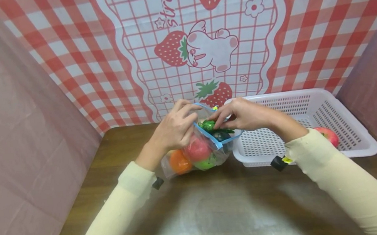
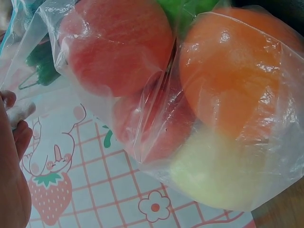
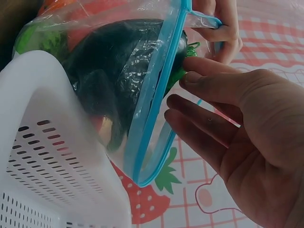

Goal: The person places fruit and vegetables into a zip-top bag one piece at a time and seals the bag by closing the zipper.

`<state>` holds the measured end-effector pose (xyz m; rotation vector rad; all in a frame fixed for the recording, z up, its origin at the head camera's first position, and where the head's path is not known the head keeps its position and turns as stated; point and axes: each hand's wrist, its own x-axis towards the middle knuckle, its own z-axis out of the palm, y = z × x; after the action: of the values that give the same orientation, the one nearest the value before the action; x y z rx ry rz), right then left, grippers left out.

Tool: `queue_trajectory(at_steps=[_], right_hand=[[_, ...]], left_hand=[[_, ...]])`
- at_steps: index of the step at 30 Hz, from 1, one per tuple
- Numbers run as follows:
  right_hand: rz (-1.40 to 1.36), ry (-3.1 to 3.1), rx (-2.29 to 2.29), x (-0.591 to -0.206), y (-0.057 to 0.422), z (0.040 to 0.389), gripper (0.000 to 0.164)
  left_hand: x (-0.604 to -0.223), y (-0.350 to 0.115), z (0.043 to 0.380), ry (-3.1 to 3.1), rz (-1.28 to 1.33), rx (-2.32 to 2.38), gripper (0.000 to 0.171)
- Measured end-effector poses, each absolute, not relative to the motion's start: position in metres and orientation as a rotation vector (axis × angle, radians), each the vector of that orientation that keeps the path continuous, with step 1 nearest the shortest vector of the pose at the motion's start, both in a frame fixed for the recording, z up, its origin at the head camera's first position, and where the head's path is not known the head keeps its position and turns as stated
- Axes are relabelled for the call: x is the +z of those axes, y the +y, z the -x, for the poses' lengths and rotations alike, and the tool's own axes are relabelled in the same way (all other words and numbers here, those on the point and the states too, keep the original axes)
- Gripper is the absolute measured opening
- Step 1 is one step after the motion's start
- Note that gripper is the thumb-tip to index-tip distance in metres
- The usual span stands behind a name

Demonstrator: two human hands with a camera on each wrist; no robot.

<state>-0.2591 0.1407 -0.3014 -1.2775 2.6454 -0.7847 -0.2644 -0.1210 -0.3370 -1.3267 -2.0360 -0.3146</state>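
Note:
A clear zip bag [image 1: 193, 157] with a blue-edged mouth bulges with produce on the table. My left hand [image 1: 175, 126] grips the blue rim at the far left of the mouth. Between thumb and fingers, my right hand [image 1: 245, 114] pinches a glossy green pepper [image 1: 207, 125] at the opening. Just inside, the dark eggplant [image 3: 118, 61] lies against the plastic. Through the film show an orange [image 2: 228, 71], a pinkish-red round fruit [image 2: 116, 45], another red one below it and a pale round one [image 2: 218, 171]. Something bright green [image 1: 205, 163] sits low in the bag.
A white perforated basket [image 1: 352, 114] stands right of the bag, close beside it. A red apple [image 1: 326, 136] lies in its right part, partly behind my right sleeve. Behind the brown wooden table [image 1: 121, 140] hangs a red-checked strawberry cloth [image 1: 91, 58].

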Motion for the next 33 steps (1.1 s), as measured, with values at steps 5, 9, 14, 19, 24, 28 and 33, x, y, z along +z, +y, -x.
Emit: queue_trajectory(at_steps=[5,9,14,19,24,28,33], right_hand=[[1.258,2.604,-0.826,-0.302,0.145,0.259,0.023],[1.242,2.571,-0.867,-0.304,0.154,0.26,0.025],[1.155,2.581,-0.873,-0.302,0.178,0.261,0.024],[1.062,2.648,-0.763,-0.295,0.206,0.264,0.023],[0.973,2.662,-0.65,-0.29,0.23,0.269,0.026],[0.898,2.609,-0.56,-0.288,0.247,0.273,0.036],[0.671,2.464,-0.418,-0.284,0.268,0.28,0.064]], left_hand=[[-0.337,-0.12,0.264,-2.05,1.32,-0.322,0.016],[-0.338,-0.121,0.264,-2.042,1.319,-0.32,0.014],[-0.339,-0.119,0.266,-2.001,1.336,-0.321,0.013],[-0.339,-0.119,0.266,-1.989,1.344,-0.325,0.011],[-0.339,-0.119,0.266,-2.006,1.34,-0.326,0.013],[-0.339,-0.119,0.266,-2.018,1.337,-0.331,0.013],[-0.338,-0.119,0.265,-2.035,1.324,-0.33,0.012]])
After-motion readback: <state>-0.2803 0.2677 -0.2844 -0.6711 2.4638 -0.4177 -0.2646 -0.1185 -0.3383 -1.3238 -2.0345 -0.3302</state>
